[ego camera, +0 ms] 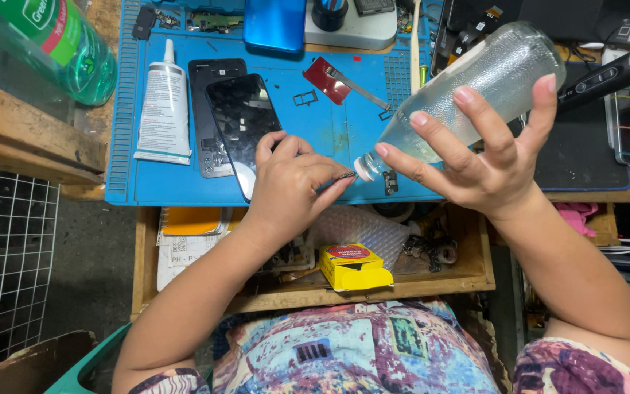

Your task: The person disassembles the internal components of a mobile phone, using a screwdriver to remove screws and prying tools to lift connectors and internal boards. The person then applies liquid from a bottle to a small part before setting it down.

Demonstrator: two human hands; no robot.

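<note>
So the right hand (486,164) has a clear plastic bottle (475,84) tipped way over, white nozzle pointing down and left, liquid inside looking bubbly and frosted. Fingers are spread and wrapped around the lower half of the bottle, thumb out on the far side. The nozzle tip sits just beside the left hand (289,182), which is pinching a tiny dark part (344,176) between thumb and forefinger, other fingers curled in. Can't tell what the little part actually is, too small.

All of that is happening over the front edge of a blue work mat (315,124). Right behind the left hand there's a black phone screen (246,124) lying at an angle on top of an opened phone body (209,109), touching the knuckles more or less. Left of those is a white glue tube (163,106) lying flat. Further back on the mat: a red pick with a metal strip (333,79), a small card tray (305,98), and a blue phone (275,22) at the top edge.

Green bottle (60,44) up in the top left corner, off the mat. To the right, a black pen-shaped tool (603,80) on a dark pad.

Below the mat is an open wooden drawer (475,273) crammed with stuff: a yellow box (355,266), bubble wrap (362,230), some papers (184,255).
</note>
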